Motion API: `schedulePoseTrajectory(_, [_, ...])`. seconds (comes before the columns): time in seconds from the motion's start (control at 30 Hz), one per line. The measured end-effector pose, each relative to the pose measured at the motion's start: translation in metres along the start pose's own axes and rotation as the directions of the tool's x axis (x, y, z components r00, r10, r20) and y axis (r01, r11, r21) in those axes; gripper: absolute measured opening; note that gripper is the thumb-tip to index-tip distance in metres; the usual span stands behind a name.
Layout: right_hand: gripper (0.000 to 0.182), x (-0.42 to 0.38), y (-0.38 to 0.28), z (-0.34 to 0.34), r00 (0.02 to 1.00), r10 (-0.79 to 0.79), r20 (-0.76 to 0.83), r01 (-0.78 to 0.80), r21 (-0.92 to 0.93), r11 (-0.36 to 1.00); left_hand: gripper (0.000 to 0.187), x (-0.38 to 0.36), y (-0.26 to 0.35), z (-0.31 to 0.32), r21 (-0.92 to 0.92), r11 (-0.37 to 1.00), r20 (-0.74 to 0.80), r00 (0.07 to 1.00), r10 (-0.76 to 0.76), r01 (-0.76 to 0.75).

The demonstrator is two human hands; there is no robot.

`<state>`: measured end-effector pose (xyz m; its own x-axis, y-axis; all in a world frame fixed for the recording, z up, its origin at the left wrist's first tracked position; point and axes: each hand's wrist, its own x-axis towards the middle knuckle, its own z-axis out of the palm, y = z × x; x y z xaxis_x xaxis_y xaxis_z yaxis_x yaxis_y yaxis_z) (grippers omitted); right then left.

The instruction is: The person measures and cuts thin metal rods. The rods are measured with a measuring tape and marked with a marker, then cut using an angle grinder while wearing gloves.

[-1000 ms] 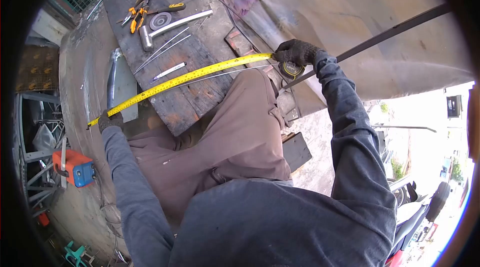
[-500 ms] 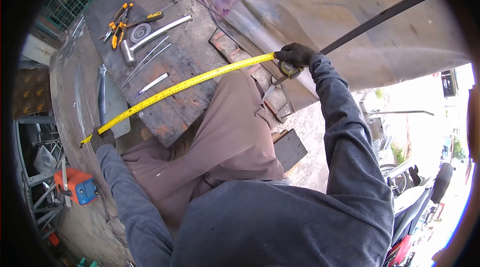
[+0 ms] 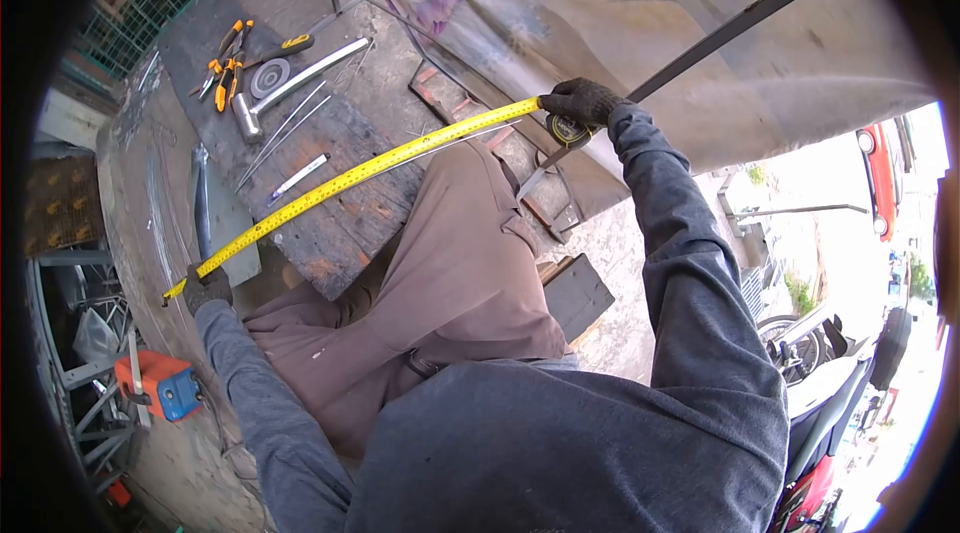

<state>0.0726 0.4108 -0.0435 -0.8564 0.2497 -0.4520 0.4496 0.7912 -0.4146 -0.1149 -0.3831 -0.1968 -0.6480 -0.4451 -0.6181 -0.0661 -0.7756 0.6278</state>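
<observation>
A yellow tape measure blade [image 3: 345, 183] stretches in a shallow arc from one hand to the other, above the dark wooden board and my knee. My left hand [image 3: 209, 290], in a dark glove, is closed on the blade close to its hooked end. At the other end, my gloved right hand [image 3: 588, 101] grips the tape measure case [image 3: 569, 130], beside a long dark metal bar [image 3: 750, 30]. Under the blade, a white marker pen [image 3: 300, 176] lies on the board [image 3: 345, 248]. How the fingers sit on the case is partly hidden.
On the board lie orange-handled pliers [image 3: 230, 68], a grinding disc [image 3: 270, 79], a hammer [image 3: 300, 88] and thin rods [image 3: 285, 138]. An orange-and-blue machine [image 3: 160, 386] stands at lower left. A stained sheet [image 3: 600, 8] hangs ahead; a motorbike [image 3: 835, 423] is at right.
The view has shifted slightly, and a red car now shows at the right edge. Both hands keep their hold, and the blade stays stretched between them.
</observation>
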Motion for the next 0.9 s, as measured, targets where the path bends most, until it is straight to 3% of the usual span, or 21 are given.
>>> schedulePoseTrajectory(0.07, [0.063, 0.001, 0.001, 0.002, 0.998, 0.056, 0.04, -0.057, 0.038, 0.998, 0.024, -0.008, -0.001, 0.002, 0.011, 1.0, 0.01, 1.0, 0.002, -0.002])
schedulePoseTrajectory(0.2, [0.064, -0.001, 0.004, 0.006, 0.999, 0.005, 0.033, -0.005, 0.016, 1.0, 0.021, -0.01, 0.0, -0.002, 0.106, 0.994, 0.101, 0.995, 0.001, -0.012])
schedulePoseTrajectory(0.3, [0.063, -0.003, 0.003, 0.007, 0.998, 0.061, 0.023, -0.061, 0.007, 0.998, 0.021, -0.018, -0.004, 0.002, 0.036, 0.999, 0.083, 0.997, 0.001, -0.004])
schedulePoseTrajectory(0.33, [0.062, -0.002, 0.006, 0.006, 0.999, 0.036, 0.034, -0.035, -0.02, 0.999, 0.021, -0.006, -0.004, -0.014, 0.238, 0.964, 0.316, 0.948, 0.035, -0.115])
schedulePoseTrajectory(0.37, [0.061, -0.005, 0.002, 0.004, 0.995, 0.07, 0.067, -0.071, 0.01, 0.997, 0.02, -0.014, -0.013, -0.004, 0.062, 0.996, 0.154, 0.987, 0.048, -0.058])
schedulePoseTrajectory(0.43, [0.059, -0.004, 0.003, 0.008, 0.999, 0.045, 0.007, -0.045, 0.076, 0.996, 0.016, -0.064, -0.023, 0.011, -0.042, 0.995, 0.125, 0.987, 0.098, -0.094])
schedulePoseTrajectory(0.47, [0.056, -0.012, -0.009, 0.001, 0.999, 0.023, 0.039, -0.028, 0.129, 0.991, 0.014, -0.078, -0.027, 0.015, -0.007, 0.992, 0.097, 0.987, 0.127, -0.126])
schedulePoseTrajectory(0.5, [0.05, -0.006, -0.003, 0.002, 0.999, -0.04, 0.015, 0.038, 0.111, 0.993, 0.014, -0.094, -0.031, 0.006, 0.489, 0.739, 0.298, 0.885, 0.358, -0.464])
schedulePoseTrajectory(0.53, [0.048, -0.009, -0.01, 0.003, 0.997, -0.072, -0.001, 0.072, 0.129, 0.989, 0.015, -0.105, -0.036, 0.003, 0.754, 0.171, 0.55, 0.752, 0.363, -0.634])
schedulePoseTrajectory(0.57, [0.046, -0.011, -0.021, 0.002, 0.996, -0.087, -0.03, 0.091, 0.153, 0.984, 0.016, -0.1, -0.041, 0.008, 0.26, 0.907, 0.312, 0.918, 0.246, -0.332])
schedulePoseTrajectory(0.6, [0.046, -0.006, -0.034, 0.005, 0.994, -0.109, -0.013, 0.11, 0.148, 0.983, 0.017, -0.104, -0.047, 0.021, -0.154, 0.986, 0.045, 0.996, 0.079, -0.071])
schedulePoseTrajectory(0.7, [0.045, -0.01, -0.06, 0.011, 0.98, -0.197, 0.006, 0.192, 0.207, 0.959, 0.022, -0.137, -0.061, 0.031, -0.075, 0.994, 0.034, 0.996, 0.081, -0.078])
schedulePoseTrajectory(0.77, [0.038, -0.008, -0.097, 0.023, 0.927, -0.374, 0.025, 0.365, 0.171, 0.915, 0.026, -0.143, -0.074, 0.032, -0.087, 0.995, 0.045, 0.998, 0.052, -0.048])
schedulePoseTrajectory(0.8, [0.038, -0.015, -0.126, 0.024, 0.926, -0.377, 0.022, 0.368, 0.172, 0.914, 0.032, -0.146, -0.078, 0.031, -0.098, 0.995, 0.046, 0.999, 0.03, -0.025])
schedulePoseTrajectory(0.83, [0.034, -0.025, -0.164, 0.02, 0.873, -0.484, 0.063, 0.487, -0.157, 0.859, 0.032, -0.154, -0.083, 0.029, -0.101, 0.994, 0.045, 0.998, 0.038, -0.034])
schedulePoseTrajectory(0.87, [0.03, -0.029, -0.186, 0.02, 0.811, -0.567, 0.144, 0.562, -0.458, 0.688, 0.034, -0.166, -0.091, 0.026, -0.095, 0.995, 0.086, 0.996, 0.035, -0.027])
schedulePoseTrajectory(0.9, [0.03, -0.026, -0.194, 0.026, 0.803, -0.577, 0.153, 0.576, -0.453, 0.681, 0.036, -0.173, -0.096, 0.023, -0.089, 0.996, 0.123, 0.992, 0.033, -0.022])
